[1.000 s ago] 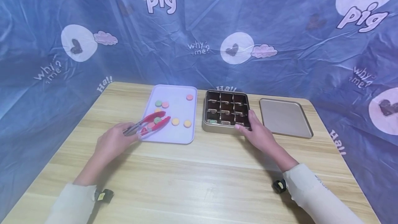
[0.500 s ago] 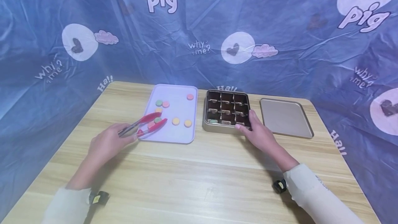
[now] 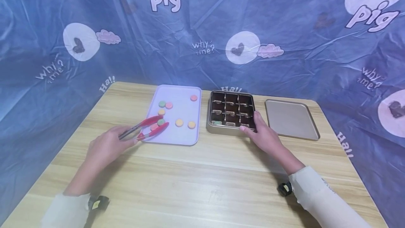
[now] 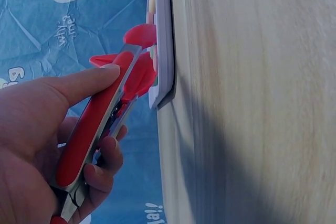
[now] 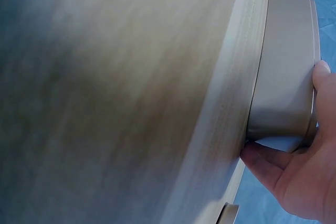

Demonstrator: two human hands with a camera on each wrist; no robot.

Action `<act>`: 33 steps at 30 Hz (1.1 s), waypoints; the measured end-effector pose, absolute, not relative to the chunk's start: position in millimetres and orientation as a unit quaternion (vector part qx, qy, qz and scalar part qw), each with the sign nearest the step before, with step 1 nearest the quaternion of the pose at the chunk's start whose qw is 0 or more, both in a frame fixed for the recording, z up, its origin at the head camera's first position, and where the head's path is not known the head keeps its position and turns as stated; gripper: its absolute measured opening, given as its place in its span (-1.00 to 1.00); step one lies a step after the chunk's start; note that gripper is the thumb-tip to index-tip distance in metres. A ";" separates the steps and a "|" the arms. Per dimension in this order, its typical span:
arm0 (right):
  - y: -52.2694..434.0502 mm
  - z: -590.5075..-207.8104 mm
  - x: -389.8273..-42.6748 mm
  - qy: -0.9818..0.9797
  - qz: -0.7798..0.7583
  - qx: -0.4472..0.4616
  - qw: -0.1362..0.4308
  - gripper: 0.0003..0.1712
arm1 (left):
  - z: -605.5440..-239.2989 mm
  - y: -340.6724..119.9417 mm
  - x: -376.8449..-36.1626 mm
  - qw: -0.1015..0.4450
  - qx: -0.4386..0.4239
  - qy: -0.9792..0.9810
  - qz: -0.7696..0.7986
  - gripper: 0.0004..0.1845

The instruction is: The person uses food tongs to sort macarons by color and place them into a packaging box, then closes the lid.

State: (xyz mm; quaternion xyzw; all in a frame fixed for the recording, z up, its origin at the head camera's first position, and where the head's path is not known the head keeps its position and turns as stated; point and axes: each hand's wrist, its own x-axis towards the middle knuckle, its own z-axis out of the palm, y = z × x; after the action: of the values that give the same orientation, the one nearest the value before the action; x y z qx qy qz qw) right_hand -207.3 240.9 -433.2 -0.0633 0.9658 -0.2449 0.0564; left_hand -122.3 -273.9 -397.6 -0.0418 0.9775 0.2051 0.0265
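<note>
In the head view my left hand point(image 3: 105, 147) grips a pair of tongs point(image 3: 153, 119) with red tips. The tips stand apart over the lilac tray point(image 3: 180, 137), on either side of a green disc-shaped sweet point(image 3: 161, 122) and a pink one point(image 3: 154, 127). Whether they touch either sweet I cannot tell. The left wrist view has my thumb along the red handle point(image 4: 94, 129), fingers curled beneath. My right hand point(image 3: 265, 136) holds the front right corner of a gold tin point(image 3: 218, 129), its thumb on the rim. The tin's insert has several dark compartments; a green piece point(image 3: 217, 122) lies in the front left one.
Other sweets lie on the tray: a green one point(image 3: 162, 104), pink ones point(image 3: 169, 105) point(image 3: 193, 98) and yellow ones point(image 3: 161, 112) point(image 3: 179, 122) point(image 3: 191, 125). A flat gold lid point(image 3: 292, 119) lies right of the tin. Blue printed cloth point(image 3: 202, 17) hangs behind the table.
My left hand has drawn slightly left with the tongs, so their tips now sit around the green and pink sweets. My right hand stays at the tin.
</note>
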 end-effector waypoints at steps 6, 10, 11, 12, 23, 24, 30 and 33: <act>240.9 -432.7 -206.9 0.966 -0.244 -0.064 0.057 0.21 | -394.8 -275.4 -120.2 0.027 -0.039 0.978 0.205 -0.23; 240.9 -432.6 -206.7 0.966 -0.243 -0.064 0.056 0.19 | -394.7 -276.2 -120.3 0.026 -0.038 0.978 0.202 -0.24; 241.1 -432.9 -206.8 0.966 -0.244 -0.064 0.057 0.19 | -395.0 -276.4 -120.6 0.026 -0.037 0.978 0.202 -0.25; 241.3 -433.0 -206.8 0.966 -0.244 -0.064 0.056 0.19 | -395.2 -276.5 -120.9 0.025 -0.036 0.979 0.201 -0.25; 239.6 -433.8 -206.0 0.965 -0.249 -0.062 0.054 0.20 | -395.7 -274.3 -121.6 0.018 -0.032 0.980 0.193 -0.27; 239.7 -434.0 -206.1 0.965 -0.249 -0.062 0.054 0.21 | -395.6 -274.1 -121.4 0.019 -0.032 0.980 0.193 -0.27; 241.1 -433.3 -207.6 0.965 -0.248 -0.065 0.057 0.20 | -395.6 -272.0 -121.4 0.022 -0.031 0.981 0.189 -0.27; 241.1 -433.4 -207.9 0.965 -0.248 -0.065 0.057 0.21 | -396.6 -269.1 -122.5 0.019 -0.024 0.982 0.186 -0.28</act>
State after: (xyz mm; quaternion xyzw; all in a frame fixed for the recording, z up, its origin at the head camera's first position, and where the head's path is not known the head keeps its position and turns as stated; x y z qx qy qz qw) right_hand -207.9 241.1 -433.4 -0.0651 0.9649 -0.2478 0.0573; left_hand -122.5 -269.1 -396.6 -0.0245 0.9821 0.1859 0.0194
